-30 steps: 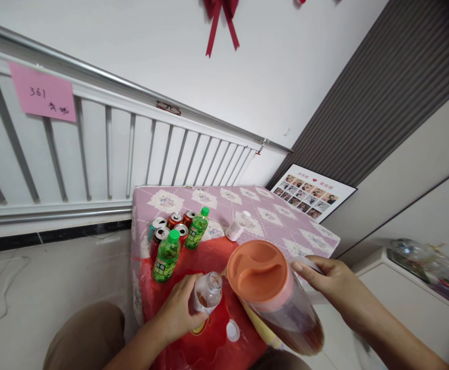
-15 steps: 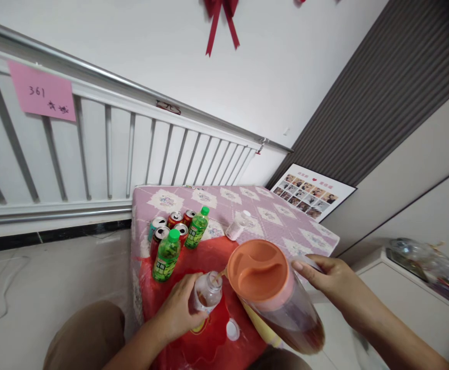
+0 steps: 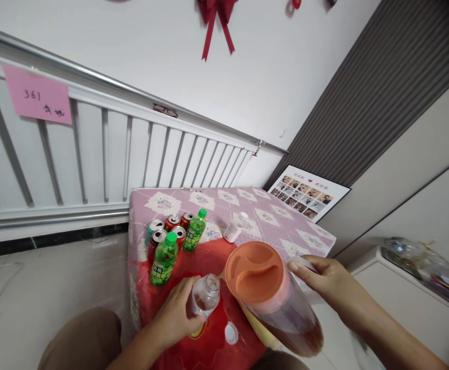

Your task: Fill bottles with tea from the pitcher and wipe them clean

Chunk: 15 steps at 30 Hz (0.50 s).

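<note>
My left hand is wrapped round a small clear bottle with an uncapped mouth and brown liquid inside. My right hand grips the handle of a clear pitcher with an orange lid. Tilted to the left, the pitcher holds brown liquid, and a thin stream runs from its spout into the bottle's mouth. A white cap lies on the red plastic sheet just right of the bottle.
Two green-capped drink bottles and several opened cans stand at the table's left. A white-capped clear bottle stands farther back on the patterned tablecloth. Behind runs a white radiator; a white cabinet is at right.
The view has shifted slightly. Both hands keep their hold, and liquid still flows from the tilted pitcher into the bottle.
</note>
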Tool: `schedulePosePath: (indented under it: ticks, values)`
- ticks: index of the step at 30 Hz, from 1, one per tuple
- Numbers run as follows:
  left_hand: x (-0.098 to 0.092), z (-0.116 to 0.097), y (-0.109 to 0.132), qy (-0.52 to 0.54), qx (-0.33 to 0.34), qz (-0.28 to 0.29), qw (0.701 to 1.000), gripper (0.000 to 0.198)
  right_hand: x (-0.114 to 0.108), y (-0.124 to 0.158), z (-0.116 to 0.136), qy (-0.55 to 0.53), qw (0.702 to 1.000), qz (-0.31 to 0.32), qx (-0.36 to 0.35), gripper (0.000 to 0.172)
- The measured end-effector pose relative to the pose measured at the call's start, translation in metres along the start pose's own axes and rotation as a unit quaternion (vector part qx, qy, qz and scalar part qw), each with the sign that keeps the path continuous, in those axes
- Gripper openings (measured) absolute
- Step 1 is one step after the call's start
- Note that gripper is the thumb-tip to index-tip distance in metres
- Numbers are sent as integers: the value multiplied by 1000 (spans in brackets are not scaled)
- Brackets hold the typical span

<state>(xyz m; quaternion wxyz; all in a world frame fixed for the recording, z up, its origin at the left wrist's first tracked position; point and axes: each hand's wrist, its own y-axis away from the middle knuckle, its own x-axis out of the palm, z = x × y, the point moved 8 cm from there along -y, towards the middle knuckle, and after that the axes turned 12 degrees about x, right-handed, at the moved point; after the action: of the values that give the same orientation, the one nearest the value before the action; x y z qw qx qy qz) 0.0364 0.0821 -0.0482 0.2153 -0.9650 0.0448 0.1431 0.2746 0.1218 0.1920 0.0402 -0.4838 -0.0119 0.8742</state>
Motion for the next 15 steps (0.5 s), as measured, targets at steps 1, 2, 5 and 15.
schedulePosePath:
  ticks: [1,2,5,15]
  values:
    - [0,1,0,1,-2,0,1000,78,3,-1,-2,-3,1000,21,9,53]
    - [0,1,0,1,-3,0,1000,78,6,-1,-4,-4,999,41,18,53]
    - [1,2,0,2,-4,0,1000,79,6,-3,-7,-3,999,40,23,53]
    - [2,1,0,-4,6,-3,1000,77,9,-3,-8,9,999,40,33,51]
